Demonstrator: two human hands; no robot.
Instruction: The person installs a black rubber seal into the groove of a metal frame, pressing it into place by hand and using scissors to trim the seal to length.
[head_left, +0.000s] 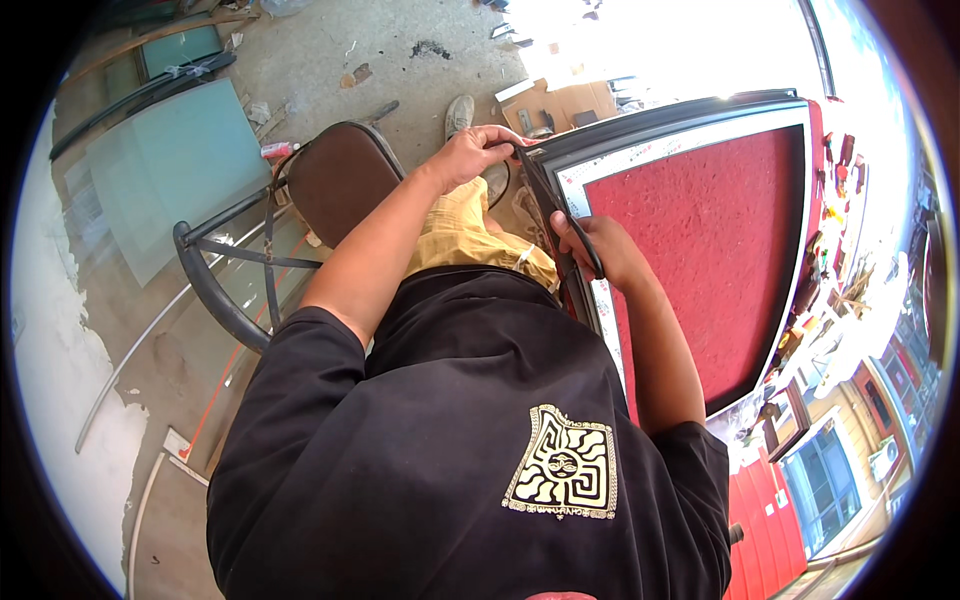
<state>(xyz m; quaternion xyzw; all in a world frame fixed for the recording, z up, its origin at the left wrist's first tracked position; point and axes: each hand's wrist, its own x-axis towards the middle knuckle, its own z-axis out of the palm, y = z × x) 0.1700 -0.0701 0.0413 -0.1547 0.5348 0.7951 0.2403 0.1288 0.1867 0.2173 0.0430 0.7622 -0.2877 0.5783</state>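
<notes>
A dark window frame point(680, 122) with white printed film along its inner edge lies on a red-topped table point(700, 240) to my right. At the frame's far left corner, my left hand point(472, 155) pinches the end of a thin black strip point(507, 180), which curves down beside the frame. My right hand point(606, 252) is wrapped round the black handles of a pair of scissors point(592, 250) at the frame's left side. Their dark blades point toward my left fingers. How far apart the blades stand is hard to see.
A brown-seated chair point(345, 175) with a curved metal frame stands at my left. Beyond it, glass panes point(180, 165) lean near the wall. Cardboard point(565, 105) and small dark pieces lie on the floor ahead. Loose odds and ends point(830, 260) clutter the area past the table's right edge.
</notes>
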